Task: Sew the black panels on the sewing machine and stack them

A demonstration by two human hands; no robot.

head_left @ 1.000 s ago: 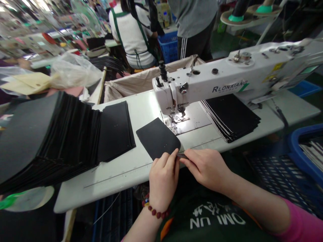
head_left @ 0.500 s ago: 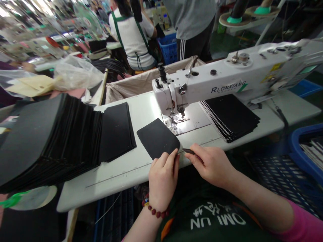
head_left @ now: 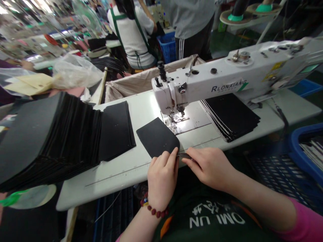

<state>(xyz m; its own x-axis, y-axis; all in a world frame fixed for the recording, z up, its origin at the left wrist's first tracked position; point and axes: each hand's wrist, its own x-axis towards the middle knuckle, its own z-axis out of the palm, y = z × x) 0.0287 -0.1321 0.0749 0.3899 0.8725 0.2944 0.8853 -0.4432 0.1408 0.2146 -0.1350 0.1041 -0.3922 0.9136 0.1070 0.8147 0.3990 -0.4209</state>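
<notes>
A flat black panel (head_left: 158, 137) lies on the sewing table in front of the needle area. My left hand (head_left: 163, 176) grips its near corner, thumb beneath and fingers on top. In my right hand (head_left: 212, 166) is a small dark pair of thread snips (head_left: 186, 156), its tip at the panel's edge beside my left fingertips. The blades are mostly covered by my fingers. Just beyond the panel stands the white sewing machine (head_left: 222, 80), its presser foot (head_left: 176, 118) lit by a lamp.
Left of the panel sit a short pile of black panels (head_left: 116, 131) and a tall stack (head_left: 50, 134). Another pile with pale edges (head_left: 232, 116) rests under the machine arm. A blue basket (head_left: 297, 137) is at right. Two people (head_left: 133, 37) are beyond the table.
My right hand has moved slightly left, bringing the snips' tip from just off the panel's corner to its edge. The left hand and panel stay nearly in place.
</notes>
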